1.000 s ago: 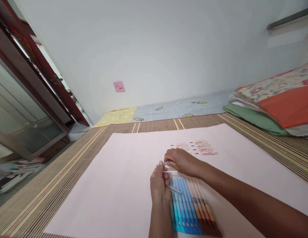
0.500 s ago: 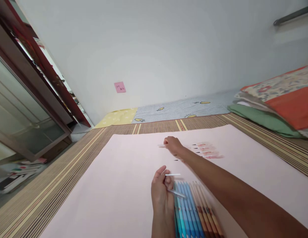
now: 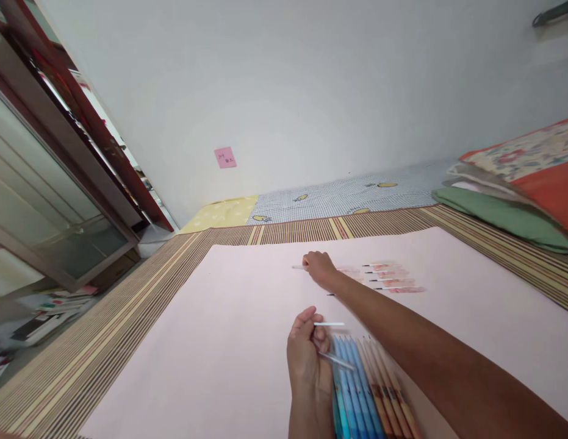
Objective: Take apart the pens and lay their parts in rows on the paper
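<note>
My left hand (image 3: 306, 350) is closed around a thin white stick (image 3: 330, 324) and a clear, slim tube (image 3: 339, 361), both poking out to the right. Farther forward, my right hand (image 3: 319, 268) pinches a slender pale piece (image 3: 298, 267) just above or on the pink sheet (image 3: 210, 341); the fingers hide most of it. Right of that hand lie several slim dark-tipped pieces with pinkish bodies (image 3: 398, 282), side by side. Another dark tip (image 3: 330, 295) shows beside my right forearm, which covers the remainder.
Blue pencil-like sticks (image 3: 357, 390) and brown ones (image 3: 388, 390) lie in a row by my left wrist. Under the sheet is a striped mat (image 3: 141, 286). Folded cloths (image 3: 507, 219) are stacked at the right, and a wall (image 3: 284, 91) rises behind.
The view has swung slightly, so the sheet sits farther right. Against the sheet, my right hand has shifted a little left with the pale piece. My left hand keeps its hold.
</note>
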{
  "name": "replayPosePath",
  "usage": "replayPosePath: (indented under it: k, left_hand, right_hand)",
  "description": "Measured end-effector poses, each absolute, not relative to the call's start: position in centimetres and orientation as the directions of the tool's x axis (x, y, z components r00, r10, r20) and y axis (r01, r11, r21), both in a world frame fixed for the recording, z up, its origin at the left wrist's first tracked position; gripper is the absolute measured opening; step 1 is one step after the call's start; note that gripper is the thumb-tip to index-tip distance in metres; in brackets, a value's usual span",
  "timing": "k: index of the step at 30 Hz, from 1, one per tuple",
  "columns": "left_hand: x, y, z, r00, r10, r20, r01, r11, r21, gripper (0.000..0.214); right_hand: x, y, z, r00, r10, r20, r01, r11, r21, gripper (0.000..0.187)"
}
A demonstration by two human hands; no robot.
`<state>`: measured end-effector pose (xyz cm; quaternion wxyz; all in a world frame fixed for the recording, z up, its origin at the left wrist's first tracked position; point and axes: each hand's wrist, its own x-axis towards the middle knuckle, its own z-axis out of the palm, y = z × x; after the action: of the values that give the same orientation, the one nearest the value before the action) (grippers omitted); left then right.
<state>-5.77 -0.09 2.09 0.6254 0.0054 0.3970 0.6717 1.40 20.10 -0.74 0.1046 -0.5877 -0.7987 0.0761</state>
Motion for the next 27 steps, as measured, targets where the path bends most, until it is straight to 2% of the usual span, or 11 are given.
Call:
replayPosePath:
  k: [19,27]
  left_hand:
    - [-5.9,-0.1,1.8,-0.222,0.849,-0.480,-0.834,0.090,0.544,0.017]
    - [-6.0,-0.1,1.8,-0.225,0.854,-0.468,-0.838,0.075,0.540,0.014]
  right_hand:
    - [2.5,20.1,-0.3,-0.373,0.924,0.082,0.908,0.381,-0.173,0.018]
    - [2.4,19.6,-0.4,-0.382,0.920,0.091,0.913,0.391,-0.118,0.027]
